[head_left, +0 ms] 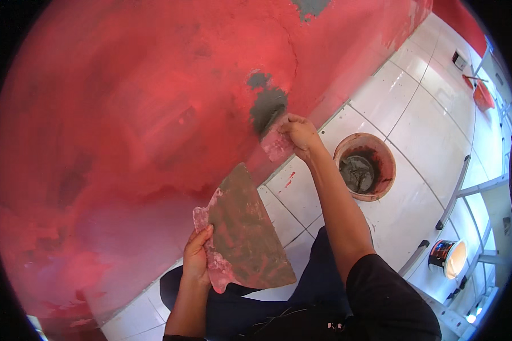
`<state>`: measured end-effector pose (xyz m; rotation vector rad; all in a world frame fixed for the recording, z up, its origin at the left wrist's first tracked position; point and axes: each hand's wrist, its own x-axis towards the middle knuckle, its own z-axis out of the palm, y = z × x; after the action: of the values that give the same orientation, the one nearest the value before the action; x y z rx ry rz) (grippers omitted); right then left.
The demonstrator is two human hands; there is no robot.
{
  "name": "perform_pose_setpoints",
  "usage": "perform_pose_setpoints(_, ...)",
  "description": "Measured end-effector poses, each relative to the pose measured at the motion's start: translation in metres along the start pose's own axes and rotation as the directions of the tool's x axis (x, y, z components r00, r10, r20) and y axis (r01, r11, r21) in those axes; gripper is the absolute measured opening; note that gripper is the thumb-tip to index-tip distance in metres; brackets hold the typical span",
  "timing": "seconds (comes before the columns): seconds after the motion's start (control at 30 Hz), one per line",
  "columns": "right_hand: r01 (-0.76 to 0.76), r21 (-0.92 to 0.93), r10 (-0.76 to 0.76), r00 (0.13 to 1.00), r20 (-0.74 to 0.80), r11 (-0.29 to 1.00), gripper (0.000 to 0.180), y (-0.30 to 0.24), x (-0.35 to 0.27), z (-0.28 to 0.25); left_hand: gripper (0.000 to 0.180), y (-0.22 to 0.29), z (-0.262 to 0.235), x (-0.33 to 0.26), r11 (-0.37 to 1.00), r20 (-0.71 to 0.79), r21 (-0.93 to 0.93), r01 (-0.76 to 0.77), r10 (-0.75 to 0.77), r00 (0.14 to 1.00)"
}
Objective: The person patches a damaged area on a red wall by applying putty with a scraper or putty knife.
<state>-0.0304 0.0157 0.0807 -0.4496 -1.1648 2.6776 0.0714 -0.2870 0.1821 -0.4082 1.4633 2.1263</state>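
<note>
Right hand (299, 133) grips a scraper (277, 143) pressed against the red wall (125, 113) by a grey patch (266, 105). Left hand (197, 256) clasps a smeared board (247, 230). A bucket (365, 166) stands on white floor tiles (426, 125).

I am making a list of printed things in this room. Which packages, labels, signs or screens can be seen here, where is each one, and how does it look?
No screen, sign or readable label shows.
Tin: on the white floor at lower right; round, dark outside, shiny orange inside.
Small box: on the floor at upper right; white with a dark face; too small to tell its kind.
</note>
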Motion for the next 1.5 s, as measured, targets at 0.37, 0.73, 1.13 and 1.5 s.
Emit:
perform_pose_setpoints(0.37, 0.326, -0.367, -0.279, 0.944, 0.175, 0.872, 0.034, -0.081, -0.072, 0.032, 0.03, 0.009, -0.001, 0.001, 0.997, -0.02, -0.073, 0.012, -0.014, 1.0)
perform_pose_setpoints(0.73, 0.41, -0.879, -0.756, 0.487, 0.437, -0.244, 0.063, 0.049, 0.003, 0.024, 0.029, 0.002, 0.001, 0.001, 0.997, -0.046, -0.067, -0.036, 0.033, 0.998)
perform_pose_setpoints(1.13, 0.462, -0.846, -0.816, 0.358, 0.454, -0.269, 0.058, -0.021, -0.015, 0.056, 0.03, 0.001, -0.004, 0.015, 0.998, -0.037, -0.062, -0.015, 0.013, 0.999)
perform_pose_setpoints(1.5, 0.465, -0.855, -0.766, 0.456, 0.453, -0.229, 0.057, 0.011, -0.032, 0.035, 0.028, 0.007, -0.002, 0.013, 0.995, -0.03, -0.094, -0.022, 0.019, 0.999)
